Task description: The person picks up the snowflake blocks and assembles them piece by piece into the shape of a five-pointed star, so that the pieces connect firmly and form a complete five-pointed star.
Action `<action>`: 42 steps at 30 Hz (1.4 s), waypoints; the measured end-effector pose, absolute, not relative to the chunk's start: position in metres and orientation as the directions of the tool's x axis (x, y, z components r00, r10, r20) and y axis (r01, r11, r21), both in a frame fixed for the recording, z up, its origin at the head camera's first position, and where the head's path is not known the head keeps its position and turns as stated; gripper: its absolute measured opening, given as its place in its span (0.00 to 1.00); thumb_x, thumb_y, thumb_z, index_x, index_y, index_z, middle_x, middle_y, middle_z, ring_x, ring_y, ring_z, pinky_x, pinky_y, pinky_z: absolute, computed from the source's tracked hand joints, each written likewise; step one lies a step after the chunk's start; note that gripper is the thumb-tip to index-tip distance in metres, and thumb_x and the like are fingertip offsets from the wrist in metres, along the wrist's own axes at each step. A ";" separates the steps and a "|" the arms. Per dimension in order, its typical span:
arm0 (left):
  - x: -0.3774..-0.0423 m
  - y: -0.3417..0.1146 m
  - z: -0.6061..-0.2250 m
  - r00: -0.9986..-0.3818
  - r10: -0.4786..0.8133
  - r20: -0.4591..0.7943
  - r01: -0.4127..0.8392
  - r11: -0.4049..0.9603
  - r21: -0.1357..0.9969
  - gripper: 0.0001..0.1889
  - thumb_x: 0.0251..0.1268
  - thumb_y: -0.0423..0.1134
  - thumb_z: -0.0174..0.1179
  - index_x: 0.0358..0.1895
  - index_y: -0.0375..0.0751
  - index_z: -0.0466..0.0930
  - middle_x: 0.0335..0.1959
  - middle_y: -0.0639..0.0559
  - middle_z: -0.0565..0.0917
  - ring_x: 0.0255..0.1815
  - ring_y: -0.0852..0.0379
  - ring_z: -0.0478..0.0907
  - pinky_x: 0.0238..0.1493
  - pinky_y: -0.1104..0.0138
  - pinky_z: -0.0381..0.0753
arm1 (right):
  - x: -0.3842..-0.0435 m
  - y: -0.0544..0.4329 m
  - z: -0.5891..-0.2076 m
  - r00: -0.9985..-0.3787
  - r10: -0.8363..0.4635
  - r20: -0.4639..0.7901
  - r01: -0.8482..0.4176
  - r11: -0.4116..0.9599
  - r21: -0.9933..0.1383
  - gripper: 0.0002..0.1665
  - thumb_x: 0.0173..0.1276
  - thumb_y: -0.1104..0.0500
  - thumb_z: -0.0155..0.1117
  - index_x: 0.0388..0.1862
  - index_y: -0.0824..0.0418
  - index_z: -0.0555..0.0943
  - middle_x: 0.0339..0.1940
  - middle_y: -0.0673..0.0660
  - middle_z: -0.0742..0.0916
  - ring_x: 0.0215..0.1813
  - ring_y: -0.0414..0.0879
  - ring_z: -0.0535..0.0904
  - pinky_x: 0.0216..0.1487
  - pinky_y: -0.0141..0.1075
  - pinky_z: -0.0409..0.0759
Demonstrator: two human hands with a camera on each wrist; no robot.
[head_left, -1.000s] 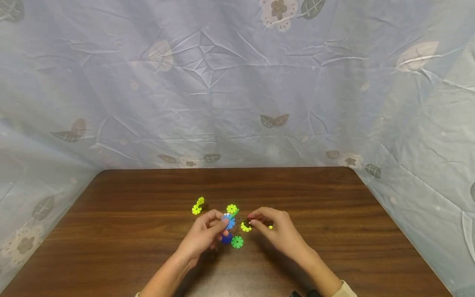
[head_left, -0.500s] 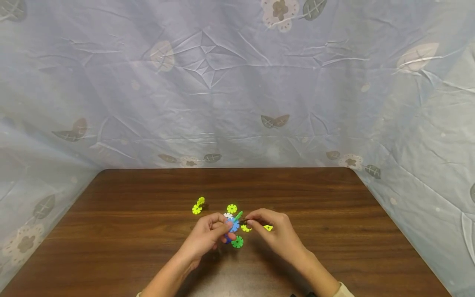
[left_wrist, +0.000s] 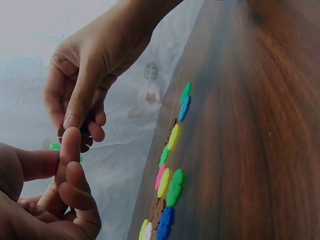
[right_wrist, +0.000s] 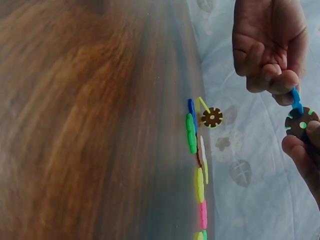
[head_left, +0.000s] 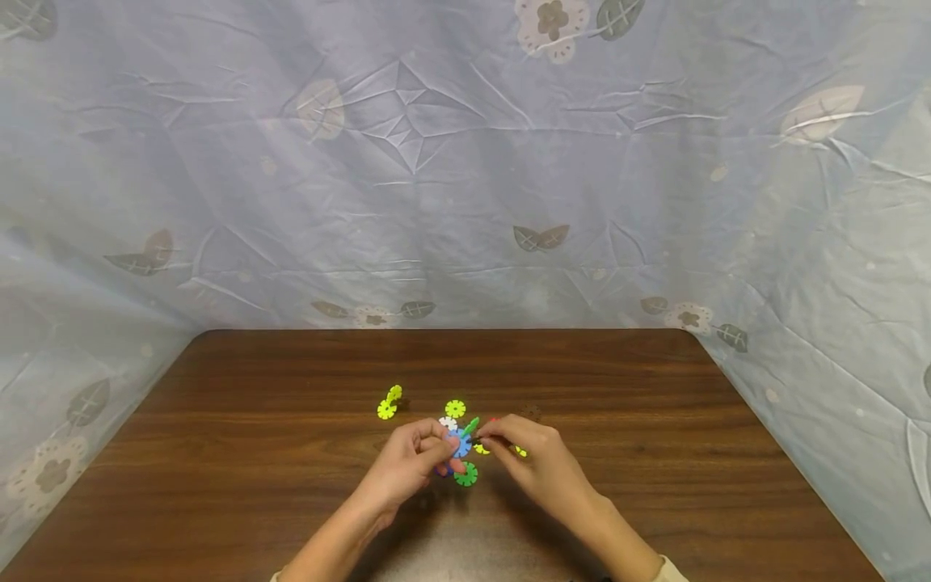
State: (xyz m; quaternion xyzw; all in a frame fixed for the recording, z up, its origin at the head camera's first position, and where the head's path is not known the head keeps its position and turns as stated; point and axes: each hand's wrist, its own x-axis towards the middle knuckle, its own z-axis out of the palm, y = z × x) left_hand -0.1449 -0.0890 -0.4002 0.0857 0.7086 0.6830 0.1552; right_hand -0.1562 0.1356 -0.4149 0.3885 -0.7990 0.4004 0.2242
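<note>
My left hand (head_left: 403, 465) pinches a light blue notched plastic disc (head_left: 461, 444) between thumb and fingers. A green notched disc (head_left: 471, 425) stands crosswise at its upper right edge. Facing it, my right hand (head_left: 541, 457) pinches a brown notched disc (right_wrist: 296, 125). In the right wrist view the brown disc meets the edge of the blue one, seen side-on. Both hands are raised above the table, fingertips close together. The left wrist view shows the brown disc mostly hidden behind the fingers.
Loose notched discs lie on the wooden table (head_left: 276, 453) under and around the hands: a yellow one (head_left: 455, 409), a white one (head_left: 447, 422), a green one (head_left: 466, 474) and several more. Farther left, two yellow discs (head_left: 387, 409) are joined. A patterned cloth (head_left: 465, 178) hangs behind the table.
My left hand has shifted slightly right with the blue and green discs. The right hand's fingertips have come left, bringing the brown disc up to the blue one.
</note>
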 end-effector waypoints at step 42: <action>-0.191 -0.155 -0.438 -0.979 -0.007 -0.204 -0.190 0.401 0.896 0.10 0.78 0.35 0.59 0.47 0.29 0.75 0.25 0.48 0.90 0.20 0.58 0.75 0.14 0.73 0.59 | -0.160 0.144 -0.415 -0.709 -0.435 0.555 -0.704 0.475 -0.528 0.06 0.75 0.64 0.66 0.48 0.58 0.86 0.43 0.49 0.89 0.41 0.32 0.82 0.42 0.27 0.86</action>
